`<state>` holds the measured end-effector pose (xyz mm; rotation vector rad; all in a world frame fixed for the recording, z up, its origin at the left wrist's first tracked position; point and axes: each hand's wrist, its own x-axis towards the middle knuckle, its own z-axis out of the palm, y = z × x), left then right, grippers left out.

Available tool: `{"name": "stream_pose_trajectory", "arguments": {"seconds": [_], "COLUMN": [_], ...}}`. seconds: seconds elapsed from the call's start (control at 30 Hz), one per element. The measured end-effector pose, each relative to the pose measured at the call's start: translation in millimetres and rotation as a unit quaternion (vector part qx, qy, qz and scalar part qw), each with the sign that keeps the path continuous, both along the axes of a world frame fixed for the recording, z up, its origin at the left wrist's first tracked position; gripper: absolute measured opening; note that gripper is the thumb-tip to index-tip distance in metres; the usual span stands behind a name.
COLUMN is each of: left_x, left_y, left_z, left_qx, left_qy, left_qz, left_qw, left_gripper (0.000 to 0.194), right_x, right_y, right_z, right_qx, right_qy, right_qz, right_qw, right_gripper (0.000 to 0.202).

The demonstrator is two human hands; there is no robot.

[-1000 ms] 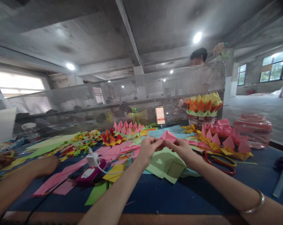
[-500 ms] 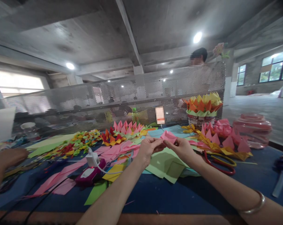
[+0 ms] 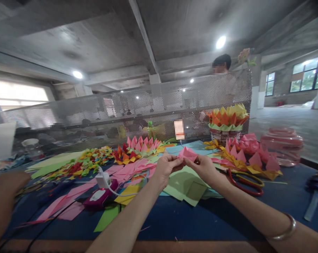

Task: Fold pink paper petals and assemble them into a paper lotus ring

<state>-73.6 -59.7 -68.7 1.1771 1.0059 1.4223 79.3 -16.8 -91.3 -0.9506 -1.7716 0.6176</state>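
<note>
Between my two hands is a small folded piece of pink paper (image 3: 187,153) with a pointed top. My left hand (image 3: 166,168) pinches its left lower edge between thumb and fingers. From the other side my right hand (image 3: 205,168) grips it, thumb in front; its far fingers are partly hidden. Beneath the hands lie pale green paper sheets (image 3: 184,184), overlapping light blue sheets. Scissors with red and yellow handles (image 3: 245,182) rest just right of my right forearm. Pink paper strips (image 3: 134,168) are strewn to the left of my left hand.
A purple power strip (image 3: 101,196) with a white plug and cable sits left. Paper lotus flowers (image 3: 229,121) and pink-yellow petal rows (image 3: 253,158) stand right, beside a clear pink jar (image 3: 282,146). A glue gun (image 3: 317,189) lies far right. Another person's hand (image 3: 8,196) is at left.
Both hands keep hold of the pink paper, which has tilted slightly so its peak shows more. The other person's hand at the left has shifted a little. The view has moved slightly.
</note>
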Motion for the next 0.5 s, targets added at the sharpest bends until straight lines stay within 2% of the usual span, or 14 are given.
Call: {"name": "stream_pose_trajectory", "arguments": {"seconds": [0.27,0.5], "left_x": [-1.2,0.6], "left_y": [1.7,2.0], "left_z": [2.5,1.7], "left_qx": [0.003,0.043], "left_qy": [-0.009,0.031], "left_qz": [0.035,0.059], "left_qw": [0.999,0.997], "left_gripper": [0.019,0.019], "right_x": [-0.7,-0.7], "right_y": [1.6,4.1], "right_z": [-3.6,-7.2], "right_qx": [-0.029,-0.058], "right_qy": [0.040,0.056], "right_qz": [0.086,0.096], "right_qw": [0.995,0.992], "right_gripper": [0.039,0.041]}}
